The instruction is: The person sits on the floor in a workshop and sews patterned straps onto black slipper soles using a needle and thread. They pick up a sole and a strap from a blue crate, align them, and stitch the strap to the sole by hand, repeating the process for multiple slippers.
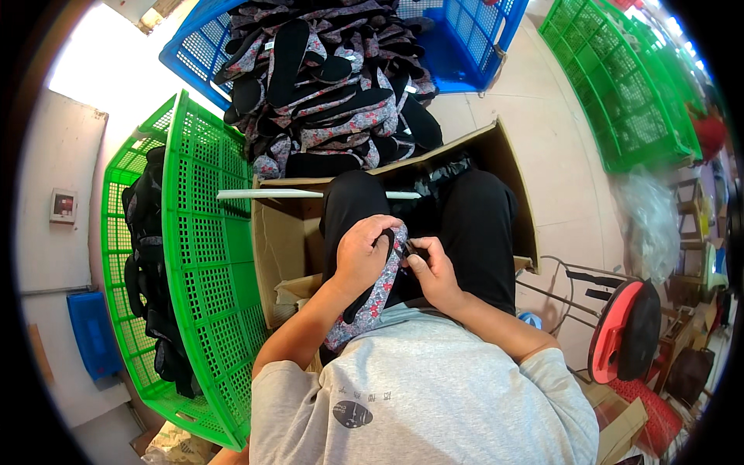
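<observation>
Over my lap I hold a floral cloth slipper [380,293], grey with red flowers and a black inner side. My left hand [360,254] is closed around its upper end, the thumb at the black opening. My right hand [435,273] is closed in a pinch at the slipper's right edge. A small dark thing shows at those fingertips, too small to name. The slipper's lower end rests against my grey shirt. In front of my knees lies a large heap of similar floral slippers [349,116] with black soles.
A cardboard box [291,240] stands around my legs, a white strip [271,194] across it. To the left is a green crate [213,271] holding dark items. A blue crate [465,46] stands behind the heap. At right are another green crate [620,101] and a red-and-black stool [620,329].
</observation>
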Action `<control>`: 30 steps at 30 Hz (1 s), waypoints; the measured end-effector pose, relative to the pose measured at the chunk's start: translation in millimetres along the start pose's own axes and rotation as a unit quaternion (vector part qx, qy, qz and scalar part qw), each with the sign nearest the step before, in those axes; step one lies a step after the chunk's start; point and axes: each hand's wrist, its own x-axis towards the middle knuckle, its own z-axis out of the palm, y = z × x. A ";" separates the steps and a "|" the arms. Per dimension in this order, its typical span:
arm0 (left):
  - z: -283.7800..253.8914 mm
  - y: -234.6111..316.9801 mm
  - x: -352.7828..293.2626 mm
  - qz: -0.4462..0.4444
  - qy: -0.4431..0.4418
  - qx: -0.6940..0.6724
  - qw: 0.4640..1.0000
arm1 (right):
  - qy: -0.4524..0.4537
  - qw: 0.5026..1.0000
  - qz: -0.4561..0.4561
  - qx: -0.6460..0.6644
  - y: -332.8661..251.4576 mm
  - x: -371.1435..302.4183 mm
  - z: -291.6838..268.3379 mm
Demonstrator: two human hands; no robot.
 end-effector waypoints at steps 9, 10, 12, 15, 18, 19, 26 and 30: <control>6.7 -1.5 -3.1 0.032 0.048 0.031 0.998 | 0.014 0.995 -0.019 -0.095 2.5 5.8 3.5; 7.2 -1.8 -3.9 0.036 0.053 0.037 0.997 | 0.014 0.995 -0.017 -0.098 3.1 5.7 3.9; 7.9 -1.2 -4.1 0.036 0.056 0.048 0.997 | 0.015 0.993 -0.023 -0.113 3.4 5.5 3.5; 7.5 2.5 -4.2 0.026 0.057 0.051 0.997 | 0.022 0.989 -0.040 -0.140 1.1 5.1 3.7; 8.6 2.3 -5.3 0.021 0.057 0.055 0.997 | 0.031 0.982 -0.065 -0.177 -6.6 6.6 5.8; 9.5 1.9 -5.5 0.021 0.057 0.056 0.997 | 0.035 0.978 -0.075 -0.191 -8.1 7.3 6.3; 13.5 2.1 -8.1 0.006 0.051 0.076 0.996 | 0.014 0.991 -0.052 -0.123 8.7 11.2 10.2; 13.4 3.5 -7.7 -0.001 0.046 0.077 0.996 | 0.015 0.994 -0.052 -0.098 9.7 12.5 11.7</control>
